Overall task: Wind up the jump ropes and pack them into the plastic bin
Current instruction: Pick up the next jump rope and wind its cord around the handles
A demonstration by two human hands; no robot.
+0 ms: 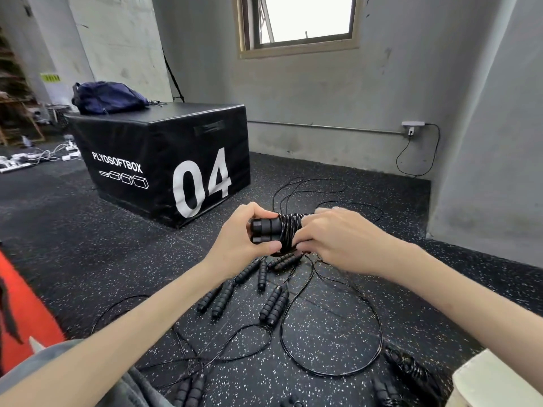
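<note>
My left hand (244, 230) grips the two black handles of a jump rope (271, 227), held side by side above the floor. Black cord is coiled several times around those handles. My right hand (332, 239) pinches the cord at the coil's right end. Several more jump ropes (273, 304) with ribbed black foam handles lie loose on the speckled floor below my hands, their thin cords looping outward. A wound rope bundle (408, 367) lies at the lower right beside a white plastic bin's corner (493, 380).
A black plyo soft box (164, 160) marked 04 stands to the back left with a dark blue bag (108, 96) on top. A grey wall and pillar close off the right. A red mat edge (26, 312) lies at the left.
</note>
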